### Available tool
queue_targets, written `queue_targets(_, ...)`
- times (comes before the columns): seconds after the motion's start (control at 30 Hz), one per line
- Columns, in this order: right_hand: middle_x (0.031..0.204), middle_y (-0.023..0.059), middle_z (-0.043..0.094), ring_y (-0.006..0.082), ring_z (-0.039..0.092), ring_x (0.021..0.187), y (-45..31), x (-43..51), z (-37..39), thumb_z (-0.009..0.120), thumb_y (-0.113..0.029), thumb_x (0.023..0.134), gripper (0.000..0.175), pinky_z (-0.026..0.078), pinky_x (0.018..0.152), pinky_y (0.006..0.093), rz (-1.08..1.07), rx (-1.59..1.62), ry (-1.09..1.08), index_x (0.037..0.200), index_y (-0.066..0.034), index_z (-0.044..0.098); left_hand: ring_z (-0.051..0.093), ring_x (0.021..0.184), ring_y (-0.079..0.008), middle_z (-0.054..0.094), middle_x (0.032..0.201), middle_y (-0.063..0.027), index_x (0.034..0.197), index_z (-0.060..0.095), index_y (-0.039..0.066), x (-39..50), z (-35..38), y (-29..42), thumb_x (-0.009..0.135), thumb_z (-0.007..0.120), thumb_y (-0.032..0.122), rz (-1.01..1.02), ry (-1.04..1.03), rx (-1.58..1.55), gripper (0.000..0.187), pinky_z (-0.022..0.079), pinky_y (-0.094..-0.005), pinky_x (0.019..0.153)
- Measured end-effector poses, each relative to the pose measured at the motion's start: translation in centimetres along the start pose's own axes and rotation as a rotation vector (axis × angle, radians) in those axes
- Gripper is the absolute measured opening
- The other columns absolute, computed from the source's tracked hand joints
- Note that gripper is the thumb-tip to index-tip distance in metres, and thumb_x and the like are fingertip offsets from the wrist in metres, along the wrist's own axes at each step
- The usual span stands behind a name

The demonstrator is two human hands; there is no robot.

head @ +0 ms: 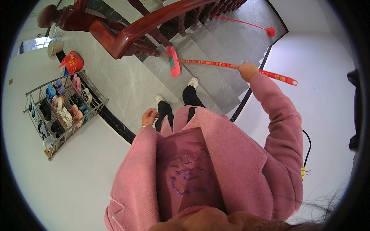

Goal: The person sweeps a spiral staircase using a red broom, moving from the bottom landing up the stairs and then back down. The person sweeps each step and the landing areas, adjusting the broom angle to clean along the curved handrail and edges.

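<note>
My right hand grips the red, patterned handle of a broom near its upper end. The broom's pink head, with a green patch in its bristles, rests on a grey stone stair step close to the foot of the wooden balusters. At my side hangs my left hand, its fingers loosely bent and nothing visible in them. My feet, in white shoes, stand apart at the foot of the stairs.
A red-brown wooden handrail curves along the stairs. Farther up lies a thin red pole with a fluffy red head. To the left, a metal shoe rack holds several shoes, near a red bag and a bucket. A white wall stands right.
</note>
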State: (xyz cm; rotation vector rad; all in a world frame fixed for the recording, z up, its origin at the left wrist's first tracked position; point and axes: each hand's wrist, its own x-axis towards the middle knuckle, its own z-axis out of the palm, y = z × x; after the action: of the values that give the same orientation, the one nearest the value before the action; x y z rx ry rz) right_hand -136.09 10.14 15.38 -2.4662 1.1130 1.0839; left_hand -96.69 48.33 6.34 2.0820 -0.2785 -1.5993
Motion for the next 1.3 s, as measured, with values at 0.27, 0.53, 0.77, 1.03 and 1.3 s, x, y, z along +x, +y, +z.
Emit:
queue_targets(0.27, 0.090, 0.0140, 0.066, 0.0324, 0.066, 0.082, 1.3, -3.3, -2.9, 0.048, -0.007, 0.089, 0.044, 0.053, 0.069, 0.0427, -0.007, -0.011, 0.161, 0.129, -0.0242, 0.053, 0.065, 0.081, -0.0144, 0.068, 0.094, -0.0049, 0.110, 0.061, 0.009, 0.7, 1.2, 1.1, 0.093, 0.056, 0.021, 0.027, -0.027, -0.051, 0.021, 0.049, -0.0282, 0.069)
queue_targets(0.53, 0.086, 0.0208, 0.063, 0.0388, 0.063, 0.078, 1.2, -13.3, 13.7, 0.047, -0.002, 0.084, 0.059, 0.050, 0.069, 0.0492, 0.270, 0.476, -0.022, 0.137, -0.0252, 0.040, 0.065, 0.084, -0.0148, 0.068, 0.096, -0.0050, 0.110, 0.061, 0.009, 2.2, 2.2, 4.1, 0.093, 0.055, 0.022, 0.081, -0.091, 0.071, 0.022, 0.049, -0.0288, 0.070)
queue_targets(0.77, 0.080, 0.0093, 0.060, 0.0181, 0.060, 0.076, -12.6, -26.1, 30.0, 0.052, -0.004, 0.088, 0.062, 0.051, 0.072, 0.0331, 0.714, 1.926, -0.334, 0.145, -0.0049, 0.027, 0.061, 0.079, -0.0112, 0.065, 0.088, -0.0036, 0.104, 0.061, 0.003, 3.7, 7.7, 13.3, 0.092, 0.059, 0.015, 0.313, -0.325, 0.152, 0.017, 0.050, -0.0244, 0.073)
queue_targets(1.03, 0.065, 0.0094, 0.053, 0.0218, 0.055, 0.054, -17.7, -16.7, 24.5, 0.049, -0.008, 0.086, 0.005, 0.047, 0.050, 0.0350, 0.671, 2.440, -0.132, 0.087, -0.0034, 0.050, 0.061, 0.094, -0.0120, 0.064, 0.103, -0.0051, 0.114, 0.059, 0.005, 0.9, 18.3, 24.0, 0.088, 0.064, 0.013, 0.597, -0.926, 0.589, 0.027, 0.049, -0.0261, 0.080)
queue_targets(1.3, 0.070, 0.0070, 0.054, 0.0213, 0.056, 0.066, -19.4, 5.5, 20.7, 0.055, -0.018, 0.086, 0.012, 0.047, 0.060, 0.0375, 0.810, 2.907, 0.504, 0.081, -0.0072, 0.054, 0.043, 0.128, -0.0296, 0.039, 0.140, -0.0144, 0.137, 0.039, 0.009, 4.3, 19.6, 24.5, 0.078, 0.073, 0.016, 0.770, -1.166, 0.706, 0.068, 0.037, -0.0351, 0.103)
